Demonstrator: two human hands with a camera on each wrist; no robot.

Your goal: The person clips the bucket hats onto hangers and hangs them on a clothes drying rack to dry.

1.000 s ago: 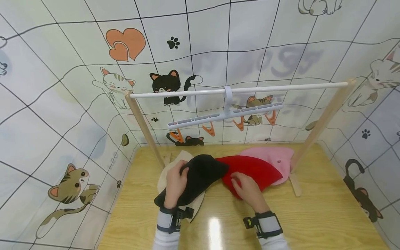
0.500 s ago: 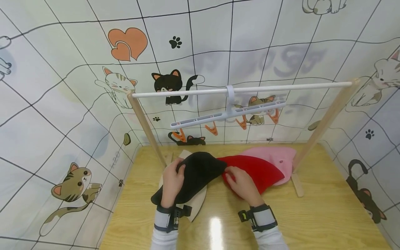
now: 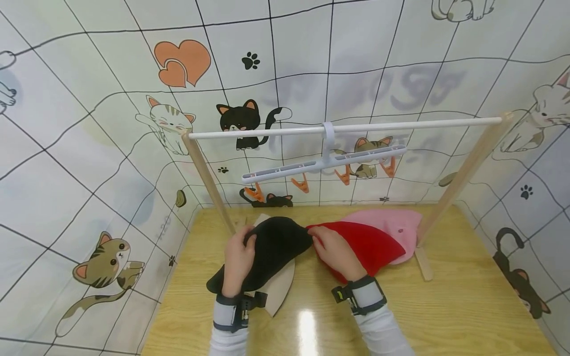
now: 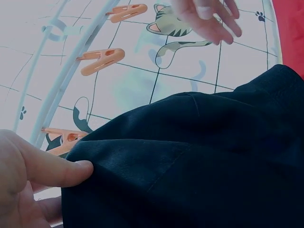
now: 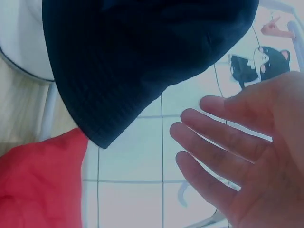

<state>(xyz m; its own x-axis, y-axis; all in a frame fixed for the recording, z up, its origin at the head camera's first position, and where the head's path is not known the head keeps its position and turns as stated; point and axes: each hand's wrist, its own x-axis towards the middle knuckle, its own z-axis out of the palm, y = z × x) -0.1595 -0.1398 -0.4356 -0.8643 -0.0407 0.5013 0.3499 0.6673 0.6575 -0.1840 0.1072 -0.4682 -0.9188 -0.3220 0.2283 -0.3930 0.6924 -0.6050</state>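
Observation:
A black cloth bucket hat (image 3: pixel 276 247) is held by my left hand (image 3: pixel 238 259) at its left side. In the left wrist view my thumb (image 4: pixel 71 174) presses on the black cloth and the fingers go behind it. My right hand (image 3: pixel 336 252) is at the hat's right end in the head view. The right wrist view shows this hand with fingers (image 5: pixel 213 142) extended and a small gap to the hat. A beige hat (image 3: pixel 278 291) lies under the black one. A red hat (image 3: pixel 369 242) partly covers a pink hat (image 3: pixel 396 225) on the right.
Over the hats a white rod (image 3: pixel 401 125) on wooden posts carries a pale hanger (image 3: pixel 325 163) with several orange clips (image 3: pixel 300 184). Cat-print cloth walls surround the wooden table (image 3: pixel 467 306). A post foot (image 3: pixel 423 264) stands right of the red hat.
My right hand has moved left from over the red hat to the black hat's right end. My left hand and the black hat have shifted slightly left.

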